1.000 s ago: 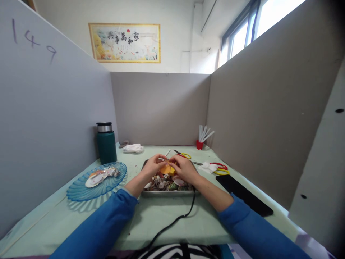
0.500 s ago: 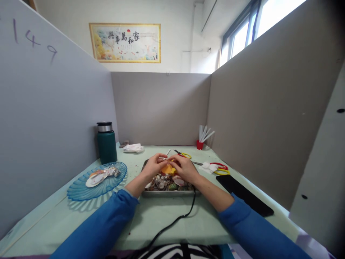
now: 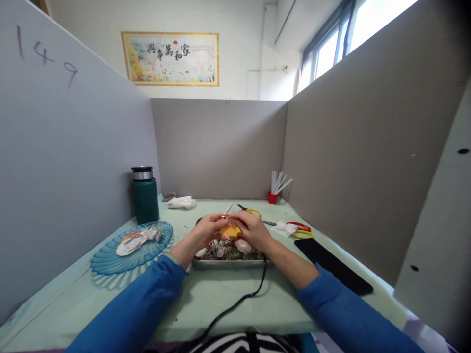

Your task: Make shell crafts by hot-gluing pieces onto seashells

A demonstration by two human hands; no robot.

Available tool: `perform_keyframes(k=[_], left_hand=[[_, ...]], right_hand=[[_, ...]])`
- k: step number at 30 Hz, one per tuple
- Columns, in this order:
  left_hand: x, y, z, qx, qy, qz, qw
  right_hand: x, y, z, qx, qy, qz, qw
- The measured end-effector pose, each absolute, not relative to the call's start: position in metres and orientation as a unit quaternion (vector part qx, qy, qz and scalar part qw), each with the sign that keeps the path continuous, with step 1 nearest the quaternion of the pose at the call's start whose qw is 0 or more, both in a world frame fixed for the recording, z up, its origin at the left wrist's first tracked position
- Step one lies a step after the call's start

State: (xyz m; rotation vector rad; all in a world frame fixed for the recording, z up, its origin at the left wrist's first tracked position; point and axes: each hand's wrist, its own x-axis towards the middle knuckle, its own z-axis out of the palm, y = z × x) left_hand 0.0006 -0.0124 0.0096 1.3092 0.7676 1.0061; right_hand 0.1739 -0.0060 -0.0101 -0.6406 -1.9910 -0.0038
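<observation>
Over a metal tray (image 3: pixel 235 264) heaped with small seashells (image 3: pixel 221 250), my two hands meet at the fingertips. My left hand (image 3: pixel 209 229) is closed in a pinch, thumb and fingers bent inward. My right hand (image 3: pixel 253 228) is closed too, its fingertips touching those of the left. Whatever they pinch is too small and hidden to name. Just below the fingers show an orange piece (image 3: pixel 228 230) and a yellow piece (image 3: pixel 236 233), perhaps shells. A pinkish shell (image 3: pixel 243 246) rests in the tray below my right hand.
A blue glass plate (image 3: pixel 106 260) with shells and a green bottle (image 3: pixel 145 201) stand left. Behind the tray lie yellow-handled scissors (image 3: pixel 253 212); a red cup (image 3: pixel 272 198) holds white glue sticks. Right are red-and-yellow-handled scissors (image 3: pixel 303 230) and a black phone (image 3: pixel 334 267). A black cord (image 3: pixel 235 305) crosses the front.
My left hand has turned slightly and its fingers have shifted at the pinch. My right hand's fingers have moved a little left. Nothing else on the table has visibly moved.
</observation>
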Motion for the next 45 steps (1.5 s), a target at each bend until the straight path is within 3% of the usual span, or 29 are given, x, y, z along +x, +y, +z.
perform_keyframes(k=[45], left_hand=[[0.0004,-0.0080,0.0054,0.639,0.318,0.455,0.532]], right_hand=[[0.1736,-0.0091,-0.0068,-0.340,-0.816,0.071,0.462]])
